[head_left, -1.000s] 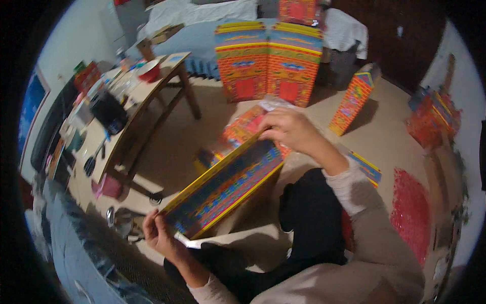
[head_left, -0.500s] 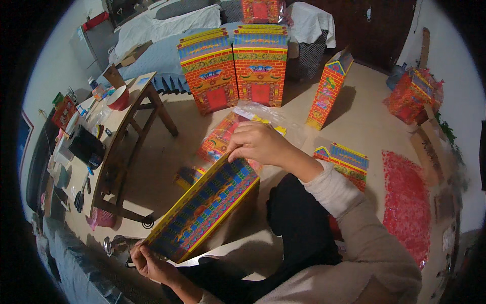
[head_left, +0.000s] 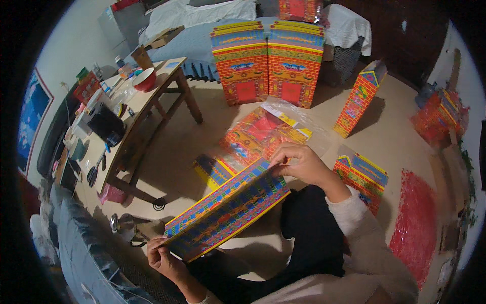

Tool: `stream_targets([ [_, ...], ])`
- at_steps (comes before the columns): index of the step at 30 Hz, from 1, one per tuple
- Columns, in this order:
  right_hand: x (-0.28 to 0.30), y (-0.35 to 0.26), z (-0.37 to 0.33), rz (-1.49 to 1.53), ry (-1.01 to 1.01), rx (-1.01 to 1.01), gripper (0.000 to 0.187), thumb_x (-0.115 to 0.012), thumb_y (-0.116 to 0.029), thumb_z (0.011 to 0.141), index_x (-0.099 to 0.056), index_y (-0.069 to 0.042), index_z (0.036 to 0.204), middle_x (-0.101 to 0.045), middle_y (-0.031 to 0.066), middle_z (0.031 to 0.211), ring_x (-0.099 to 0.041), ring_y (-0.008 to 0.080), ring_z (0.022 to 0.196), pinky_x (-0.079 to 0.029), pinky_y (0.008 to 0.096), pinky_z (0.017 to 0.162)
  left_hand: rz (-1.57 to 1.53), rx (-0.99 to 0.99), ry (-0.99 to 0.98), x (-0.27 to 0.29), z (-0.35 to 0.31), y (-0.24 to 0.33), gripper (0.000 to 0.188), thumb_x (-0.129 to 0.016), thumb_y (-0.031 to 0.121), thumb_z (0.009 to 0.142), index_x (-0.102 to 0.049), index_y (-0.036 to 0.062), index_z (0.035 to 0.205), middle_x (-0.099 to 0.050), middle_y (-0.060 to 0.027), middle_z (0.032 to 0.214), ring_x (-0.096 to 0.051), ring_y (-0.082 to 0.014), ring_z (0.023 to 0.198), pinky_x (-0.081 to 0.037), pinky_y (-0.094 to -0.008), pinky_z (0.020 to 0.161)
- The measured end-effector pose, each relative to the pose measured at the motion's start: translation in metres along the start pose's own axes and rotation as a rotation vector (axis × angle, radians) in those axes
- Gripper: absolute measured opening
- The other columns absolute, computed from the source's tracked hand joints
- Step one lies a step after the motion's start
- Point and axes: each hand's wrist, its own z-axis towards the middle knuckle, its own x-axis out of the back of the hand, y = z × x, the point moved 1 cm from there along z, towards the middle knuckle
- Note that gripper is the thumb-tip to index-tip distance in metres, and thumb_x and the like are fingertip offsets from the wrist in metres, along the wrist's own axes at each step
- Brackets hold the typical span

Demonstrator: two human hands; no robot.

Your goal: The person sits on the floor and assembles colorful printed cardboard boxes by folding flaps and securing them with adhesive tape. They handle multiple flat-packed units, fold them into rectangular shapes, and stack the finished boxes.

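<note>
A long printed cardboard panel (head_left: 234, 219), blue, red and yellow with a tile-like pattern, is held slantwise above my lap. It is creased lengthwise, with two faces meeting at the fold. My left hand (head_left: 166, 259) pinches its near left end. At the far right end, my right hand (head_left: 299, 163) grips the fold between thumb and fingers. Beyond the panel, flat brick-patterned cardboard sheets (head_left: 248, 136) lie on the floor, partly under clear plastic wrap (head_left: 298, 114). A blue and yellow printed piece (head_left: 215, 169) lies partly hidden behind the panel.
Two tall brick-patterned cardboard boxes (head_left: 242, 71) stand ahead by the bed. A narrow one (head_left: 358, 101) stands to their right. Flat printed pieces (head_left: 362, 175) and a red plastic sheet (head_left: 412, 228) lie at right. A wooden table (head_left: 147, 109) with a red bowl (head_left: 145, 80) is at left.
The panel has opened along its crease, so a second printed face now shows. Both hands keep hold of its ends. The whole view has swung left, shifting the surroundings rightward.
</note>
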Motion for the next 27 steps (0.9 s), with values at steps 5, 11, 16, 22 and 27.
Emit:
stream_targets([
  [5,0.000,-0.005,-0.003,0.016,0.029,-0.042,0.019,-0.079,0.004,0.070,-0.068,-0.003,0.084,-0.066,0.0053,0.083,-0.063,0.0181,0.082,-0.048,0.0300,0.078,0.004,0.026,0.052,-0.016,0.006,0.010,0.028,-0.066,0.028,0.095,-0.060,0.0017,0.086,-0.063,-0.0084,0.087,-0.059,-0.0190,0.089,-0.045,-0.0315,0.084],
  [11,-0.019,-0.012,0.011,0.097,0.192,0.099,0.018,-0.079,-0.003,0.078,-0.061,-0.002,0.083,-0.061,0.0038,0.086,-0.057,0.0131,0.083,-0.045,0.0267,0.074,0.116,0.149,0.132,-0.022,0.060,0.018,0.028,-0.053,0.021,0.102,-0.062,0.0011,0.119,-0.065,-0.0101,0.115,-0.058,-0.0167,0.108,-0.042,-0.0304,0.097],
  [16,-0.048,-0.028,0.045,0.290,0.346,0.059,0.026,-0.078,-0.012,0.085,-0.054,-0.005,0.082,-0.051,-0.0035,0.079,-0.047,0.0039,0.074,-0.039,0.0202,0.065,-0.042,0.166,0.242,-0.009,0.074,-0.020,0.032,-0.057,0.023,0.101,-0.059,0.0018,0.125,-0.062,-0.0085,0.122,-0.057,-0.0159,0.112,-0.040,-0.0310,0.101],
  [22,-0.081,-0.063,0.080,0.191,0.409,0.086,0.026,-0.075,-0.015,0.088,-0.054,-0.006,0.077,-0.047,-0.0076,0.071,-0.044,0.0019,0.066,-0.037,0.0194,0.059,-0.165,0.398,0.284,0.007,0.058,-0.049,0.029,-0.063,0.012,0.095,-0.060,0.0024,0.122,-0.062,-0.0053,0.116,-0.056,-0.0145,0.108,-0.042,-0.0276,0.097],
  [27,-0.094,-0.067,0.101,0.004,0.391,0.073,0.030,-0.077,-0.018,0.087,-0.055,-0.005,0.071,-0.048,-0.0077,0.069,-0.040,0.0013,0.062,-0.033,0.0200,0.055,-0.246,0.484,0.261,0.007,0.054,-0.061,0.036,-0.066,0.020,0.091,-0.060,0.0060,0.124,-0.063,-0.0014,0.112,-0.058,-0.0103,0.100,-0.041,-0.0257,0.084],
])
